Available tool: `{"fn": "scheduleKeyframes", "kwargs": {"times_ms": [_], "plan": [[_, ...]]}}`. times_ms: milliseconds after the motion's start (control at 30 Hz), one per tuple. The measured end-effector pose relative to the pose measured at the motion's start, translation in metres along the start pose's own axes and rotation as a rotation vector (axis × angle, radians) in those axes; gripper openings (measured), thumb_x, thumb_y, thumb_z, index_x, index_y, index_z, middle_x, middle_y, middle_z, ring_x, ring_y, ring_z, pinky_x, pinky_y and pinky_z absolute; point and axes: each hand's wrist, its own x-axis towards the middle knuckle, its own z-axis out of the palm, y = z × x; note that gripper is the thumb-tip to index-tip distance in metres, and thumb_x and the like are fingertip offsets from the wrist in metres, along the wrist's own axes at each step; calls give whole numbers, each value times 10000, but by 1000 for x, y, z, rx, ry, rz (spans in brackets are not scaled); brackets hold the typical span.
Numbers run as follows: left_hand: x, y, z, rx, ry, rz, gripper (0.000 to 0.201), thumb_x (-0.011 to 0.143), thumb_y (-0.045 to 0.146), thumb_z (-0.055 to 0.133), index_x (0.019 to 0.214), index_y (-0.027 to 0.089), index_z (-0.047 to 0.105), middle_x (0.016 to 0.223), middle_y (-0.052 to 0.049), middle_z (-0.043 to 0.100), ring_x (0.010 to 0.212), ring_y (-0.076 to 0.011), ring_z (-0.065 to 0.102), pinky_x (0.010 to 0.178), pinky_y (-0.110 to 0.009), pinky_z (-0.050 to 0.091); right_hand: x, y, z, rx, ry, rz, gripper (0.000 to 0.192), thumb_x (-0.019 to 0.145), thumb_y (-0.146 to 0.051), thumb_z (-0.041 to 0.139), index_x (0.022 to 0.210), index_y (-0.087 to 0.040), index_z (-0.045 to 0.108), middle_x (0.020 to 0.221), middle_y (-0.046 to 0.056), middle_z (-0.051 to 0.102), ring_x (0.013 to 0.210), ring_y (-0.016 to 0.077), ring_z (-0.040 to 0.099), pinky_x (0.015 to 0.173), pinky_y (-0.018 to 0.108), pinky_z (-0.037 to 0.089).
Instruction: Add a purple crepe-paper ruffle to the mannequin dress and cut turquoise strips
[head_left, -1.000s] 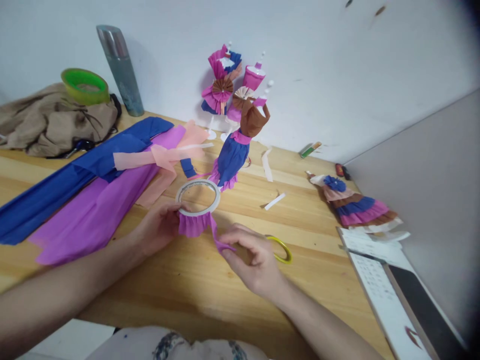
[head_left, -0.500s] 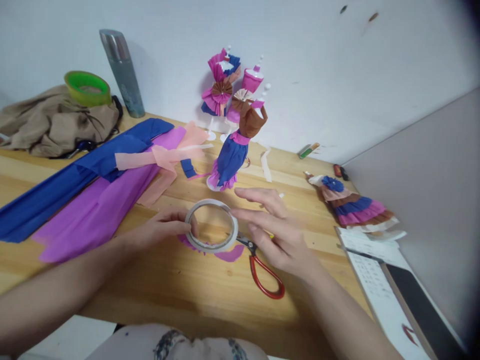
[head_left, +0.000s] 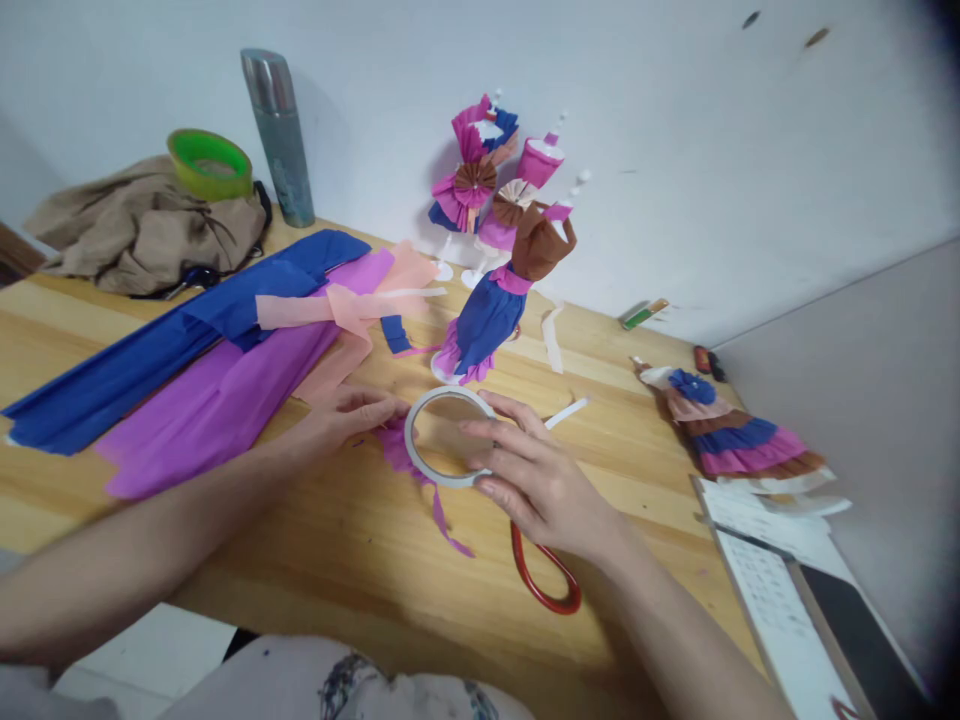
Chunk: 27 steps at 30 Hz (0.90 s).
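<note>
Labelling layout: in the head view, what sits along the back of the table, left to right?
Crumpled tan cloth → green tape ring → grey metal flask → upright crepe-paper dress figures → small green-and-orange tube → crepe-paper dress figure lying flat.

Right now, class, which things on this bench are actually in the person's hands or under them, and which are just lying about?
In hand:
left hand on the purple crepe strip
right hand on the white tape ring
red-handled scissors, partly under the right hand

Lying about:
flask
green tape roll
brown cloth
blue crepe sheet
paper-dressed dolls
</note>
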Motion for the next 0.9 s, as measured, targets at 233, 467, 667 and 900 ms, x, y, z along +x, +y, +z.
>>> {"fn": "scheduleKeyframes", "kwargs": {"times_ms": [233, 467, 667, 900], "plan": [[-2, -4, 5, 139, 69, 126, 165, 700, 309, 813, 819, 195, 794, 811, -62, 756, 772, -227, 663, 705, -315, 505, -12, 6, 11, 28, 118, 35, 132, 921, -215, 574, 1034, -199, 641, 1231, 150, 657, 1319, 352, 467, 1033, 604, 443], [2, -15, 3, 20, 64, 40, 242, 662, 346, 843, 807, 169, 762, 761, -56, 745, 673, -179, 650, 651, -290, 496, -16, 6, 19, 93, 177, 42, 141, 921, -204, 573, 1041, -204, 648, 1264, 163, 641, 1352, 357, 447, 1035, 599, 433], [0, -13, 6, -43, 80, 29, 311, 596, 310, 888, 805, 145, 728, 752, -32, 723, 668, -139, 634, 598, -231, 466, -18, 8, 27, 107, 237, 84, 130, 932, -203, 556, 1022, -212, 649, 1249, 156, 649, 1355, 347, 456, 1045, 585, 427], [-1, -3, 6, 57, -38, -23, 287, 721, 353, 813, 823, 124, 674, 689, -13, 692, 605, -114, 611, 576, -221, 466, -17, 9, 28, 135, 246, 130, 118, 945, -233, 538, 990, -206, 643, 1233, 155, 657, 1334, 327, 485, 1049, 566, 433]]}}
